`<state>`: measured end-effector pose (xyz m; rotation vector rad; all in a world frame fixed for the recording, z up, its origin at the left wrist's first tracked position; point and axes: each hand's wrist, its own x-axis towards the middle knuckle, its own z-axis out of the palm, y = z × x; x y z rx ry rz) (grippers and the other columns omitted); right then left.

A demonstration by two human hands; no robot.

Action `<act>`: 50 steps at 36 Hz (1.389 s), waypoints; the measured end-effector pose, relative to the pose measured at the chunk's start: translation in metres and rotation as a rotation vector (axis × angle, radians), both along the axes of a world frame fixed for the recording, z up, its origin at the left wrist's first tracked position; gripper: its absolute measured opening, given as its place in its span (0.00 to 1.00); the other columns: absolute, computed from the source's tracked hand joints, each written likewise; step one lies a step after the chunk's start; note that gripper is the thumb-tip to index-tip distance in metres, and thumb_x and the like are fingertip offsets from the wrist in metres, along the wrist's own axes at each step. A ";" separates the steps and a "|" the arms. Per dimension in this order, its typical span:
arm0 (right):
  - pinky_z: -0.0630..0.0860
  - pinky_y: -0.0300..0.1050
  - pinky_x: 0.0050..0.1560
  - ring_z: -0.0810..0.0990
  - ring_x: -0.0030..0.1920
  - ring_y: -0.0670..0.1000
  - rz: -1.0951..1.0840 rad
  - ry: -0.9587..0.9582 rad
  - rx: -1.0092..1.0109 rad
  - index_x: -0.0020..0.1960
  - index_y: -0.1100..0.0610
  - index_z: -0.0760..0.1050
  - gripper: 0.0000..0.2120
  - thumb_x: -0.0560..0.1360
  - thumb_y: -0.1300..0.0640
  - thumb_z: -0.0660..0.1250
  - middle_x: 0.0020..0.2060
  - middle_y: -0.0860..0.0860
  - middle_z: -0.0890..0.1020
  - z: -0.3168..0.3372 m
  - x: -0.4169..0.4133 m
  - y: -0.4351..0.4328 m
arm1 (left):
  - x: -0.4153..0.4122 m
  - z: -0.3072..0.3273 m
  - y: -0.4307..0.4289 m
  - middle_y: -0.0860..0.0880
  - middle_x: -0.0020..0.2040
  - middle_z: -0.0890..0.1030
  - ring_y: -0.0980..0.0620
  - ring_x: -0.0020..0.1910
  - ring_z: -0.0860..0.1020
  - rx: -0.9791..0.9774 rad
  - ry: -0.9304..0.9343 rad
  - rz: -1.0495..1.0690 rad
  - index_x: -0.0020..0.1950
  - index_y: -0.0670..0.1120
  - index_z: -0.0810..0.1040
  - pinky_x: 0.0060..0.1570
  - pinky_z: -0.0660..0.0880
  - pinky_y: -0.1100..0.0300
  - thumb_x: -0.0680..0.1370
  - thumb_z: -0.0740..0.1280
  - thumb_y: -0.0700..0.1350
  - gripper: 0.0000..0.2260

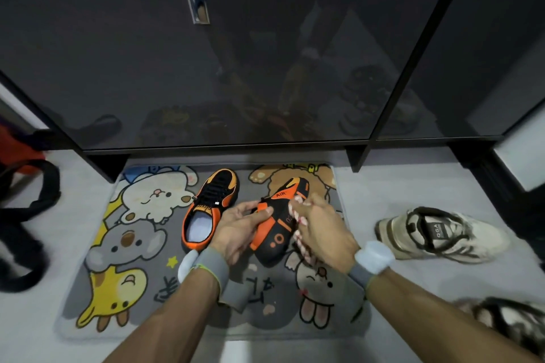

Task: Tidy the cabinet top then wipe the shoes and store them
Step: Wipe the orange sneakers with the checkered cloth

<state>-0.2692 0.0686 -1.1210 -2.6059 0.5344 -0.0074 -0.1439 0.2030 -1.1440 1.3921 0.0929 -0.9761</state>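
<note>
- Both forearms reach forward over the cartoon mat. The left hand grips the held shoe, sole towards the camera, thumb on the sole.
- The right hand clutches a red-and-white cloth against that sole, and the fist hides most of the cloth.
- Orange-and-black shoes number two: the second shoe stands on the mat, just left of the hands.
- Pale shoes number two: the near pale shoe is blurred and cut off, and the far pale shoe lies on the floor.
- The dark cabinet shows only dim reflections.

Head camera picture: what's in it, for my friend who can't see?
A left hand holds a black and orange shoe while the right hand presses a red and white cloth to it. The matching shoe sits on a cartoon animal mat by a cabinet.
</note>
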 end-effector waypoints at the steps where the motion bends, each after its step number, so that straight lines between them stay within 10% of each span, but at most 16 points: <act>1: 0.74 0.49 0.48 0.77 0.51 0.60 -0.038 -0.011 -0.018 0.62 0.59 0.74 0.14 0.78 0.64 0.59 0.51 0.57 0.76 0.003 0.003 -0.006 | -0.001 0.002 0.001 0.40 0.53 0.85 0.45 0.48 0.85 -0.001 -0.007 -0.014 0.67 0.40 0.73 0.44 0.83 0.54 0.73 0.74 0.37 0.23; 14: 0.73 0.53 0.59 0.69 0.63 0.60 -0.017 0.082 -0.191 0.73 0.58 0.63 0.29 0.74 0.68 0.62 0.67 0.56 0.69 0.002 0.000 0.021 | -0.024 0.021 0.001 0.38 0.48 0.85 0.43 0.43 0.83 0.100 -0.184 -0.065 0.66 0.40 0.74 0.51 0.81 0.47 0.77 0.70 0.36 0.17; 29: 0.69 0.49 0.64 0.73 0.63 0.59 0.018 0.030 -0.173 0.73 0.58 0.66 0.26 0.75 0.65 0.61 0.63 0.56 0.76 0.020 -0.008 0.002 | -0.039 0.032 -0.027 0.36 0.51 0.84 0.43 0.45 0.81 0.153 -0.224 -0.104 0.69 0.41 0.73 0.56 0.79 0.45 0.79 0.68 0.36 0.18; 37: 0.73 0.44 0.45 0.79 0.49 0.55 0.050 -0.010 -0.164 0.57 0.58 0.74 0.13 0.75 0.68 0.60 0.49 0.53 0.79 0.037 -0.005 -0.002 | -0.037 0.035 -0.028 0.39 0.49 0.85 0.40 0.47 0.83 0.210 -0.254 -0.082 0.68 0.42 0.75 0.56 0.79 0.41 0.78 0.69 0.38 0.18; 50: 0.77 0.47 0.54 0.79 0.56 0.55 0.056 -0.018 -0.124 0.63 0.54 0.74 0.18 0.74 0.63 0.63 0.57 0.52 0.79 0.029 0.000 0.008 | -0.032 0.032 -0.029 0.43 0.50 0.86 0.42 0.49 0.84 0.218 -0.304 -0.116 0.65 0.45 0.80 0.57 0.79 0.45 0.71 0.71 0.46 0.22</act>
